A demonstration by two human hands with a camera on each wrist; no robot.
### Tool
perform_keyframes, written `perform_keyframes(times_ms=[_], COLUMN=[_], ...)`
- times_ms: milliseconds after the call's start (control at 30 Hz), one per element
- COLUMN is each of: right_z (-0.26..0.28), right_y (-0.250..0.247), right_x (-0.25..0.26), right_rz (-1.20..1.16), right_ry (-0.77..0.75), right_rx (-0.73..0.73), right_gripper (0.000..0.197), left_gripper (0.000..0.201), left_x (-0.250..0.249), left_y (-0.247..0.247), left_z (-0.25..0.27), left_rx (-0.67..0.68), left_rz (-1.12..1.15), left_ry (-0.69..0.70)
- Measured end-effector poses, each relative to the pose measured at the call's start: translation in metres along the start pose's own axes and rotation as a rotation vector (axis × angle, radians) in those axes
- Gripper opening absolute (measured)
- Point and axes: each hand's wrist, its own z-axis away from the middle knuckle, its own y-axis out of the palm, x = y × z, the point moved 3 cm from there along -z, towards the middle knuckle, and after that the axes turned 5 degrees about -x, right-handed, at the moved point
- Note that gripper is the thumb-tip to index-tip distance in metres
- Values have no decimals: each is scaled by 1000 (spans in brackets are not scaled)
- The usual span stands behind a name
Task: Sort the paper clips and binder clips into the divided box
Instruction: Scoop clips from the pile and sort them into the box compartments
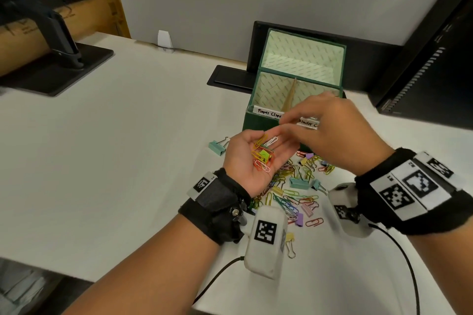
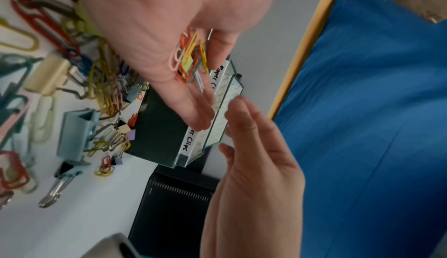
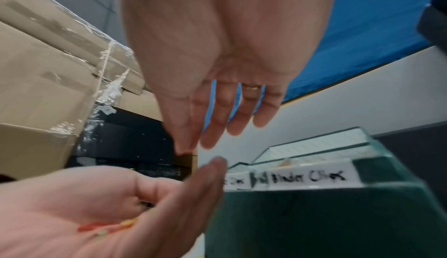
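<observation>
My left hand (image 1: 271, 145) is palm up in front of the green divided box (image 1: 268, 125) and carries several coloured paper clips (image 1: 262, 154) with one small green binder clip among them. Its fingers (image 2: 193, 99) lie nearly straight. My right hand (image 1: 302, 122) hovers just above and to the right with straight fingers (image 3: 217, 120), and I see nothing in it. The box has a tan divider (image 1: 291, 97) and front labels "Paper Clips" and "Binder Clips" (image 3: 307, 178). A mixed pile of clips (image 1: 299, 186) lies on the table under my hands.
A teal binder clip (image 1: 217, 147) lies left of the pile and a yellow one (image 1: 290, 240) near my left wrist. A monitor stand (image 1: 58, 68) is far left, a black monitor (image 1: 435, 58) at right and a black hatch (image 1: 230, 79) beside the box.
</observation>
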Motion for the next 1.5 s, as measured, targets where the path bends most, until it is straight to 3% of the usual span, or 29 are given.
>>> perform_keyframes(times_ms=[100,233,367,533,833,1100,1267,1500], right_z=[1,0,0,-1,1,-1,-3,-5], right_y=[12,22,27,28,27,27,26,17], right_x=[14,19,29,34,31,24,18,20], right_rz=[52,270,393,459,439,474,421,249], right_ry=[-73,-132,-191,-257,-288,-211,-141,-86], right_rx=[243,391,434,462,532,503,458,259], right_gripper=[14,30,39,34,36,17,20,17], left_gripper=[31,33,27,29,31,27,34,40], left_x=[0,1,2,3,6,5,7,6], left_y=[0,0,-3,-6,-3,-5,-1,2], left_z=[0,0,-2,-2,-1,-2,1,3], left_rx=[3,-47,-110,-174,-142,-172,-114,-25], left_rz=[-7,-73,-83,-87,-129,-111,-59,80], left_ry=[10,48,71,58,48,15,1,-57])
